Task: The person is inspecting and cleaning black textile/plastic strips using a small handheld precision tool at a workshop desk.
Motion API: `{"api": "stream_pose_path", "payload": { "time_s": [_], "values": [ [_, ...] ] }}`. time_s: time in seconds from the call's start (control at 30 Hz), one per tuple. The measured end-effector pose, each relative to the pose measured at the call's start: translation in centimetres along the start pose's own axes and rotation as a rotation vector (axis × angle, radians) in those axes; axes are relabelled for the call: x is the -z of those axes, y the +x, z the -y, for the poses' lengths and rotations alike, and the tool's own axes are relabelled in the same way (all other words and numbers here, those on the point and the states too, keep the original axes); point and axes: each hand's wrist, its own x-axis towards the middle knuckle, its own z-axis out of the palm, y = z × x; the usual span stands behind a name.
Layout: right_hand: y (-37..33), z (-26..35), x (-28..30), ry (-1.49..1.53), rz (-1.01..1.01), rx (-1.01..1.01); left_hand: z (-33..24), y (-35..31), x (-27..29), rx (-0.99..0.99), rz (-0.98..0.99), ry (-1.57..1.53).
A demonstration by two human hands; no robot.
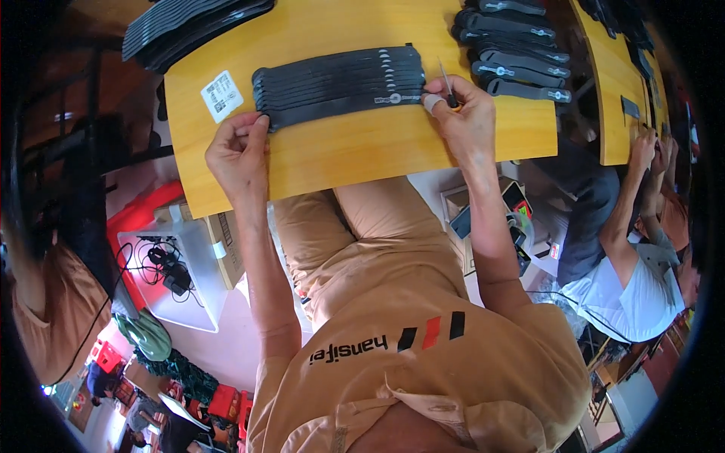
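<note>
A row of overlapping black straps (pixel 332 87) lies on the yellow table (pixel 355 158) in front of me, with pale marks toward its right end. At its lower left corner, my left hand (pixel 240 151) pinches the end of the nearest strap between thumb and fingers. My right hand (pixel 470 124) is closed around small scissors (pixel 451 94), whose thin blade points away from me. Its fingertips are at the right end of the straps, and a white wrap covers one digit. The scissors' handle is mostly hidden in the palm.
A white printed label sheet (pixel 222 97) lies left of the straps. More black straps (pixel 192 30) are stacked at the far left, and grey-black bundles (pixel 517 57) at the far right. A clear bin with cables (pixel 177 275) stands below left. Another person's hands (pixel 651 147) work at the right-hand table.
</note>
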Motion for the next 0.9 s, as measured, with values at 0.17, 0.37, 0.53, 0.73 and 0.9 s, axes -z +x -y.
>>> {"api": "stream_pose_path", "payload": {
  "time_s": [0.17, 0.37, 0.53, 0.73, 0.9],
  "values": [
    [0.06, 0.22, 0.19, -0.002, 0.002, -0.019, 0.06, 0.01, -0.32, 0.031, -0.003, -0.052],
    [0.22, -0.14, 0.22, 0.005, -0.007, 0.007, 0.08, 0.08, -0.5, 0.012, -0.017, 0.008],
    [0.15, 0.31, -0.07, -0.005, -0.002, 0.012, -0.08, -0.04, -0.15, -0.01, -0.022, 0.046],
    [0.11, 0.4, 0.07, -0.021, -0.021, 0.045, 0.54, 0.12, -0.31, -0.045, -0.016, 0.033],
    [0.25, 0.19, 0.12, -0.045, -0.027, 0.066, 0.52, 0.18, -0.47, -0.043, -0.022, 0.045]
  ]
}}
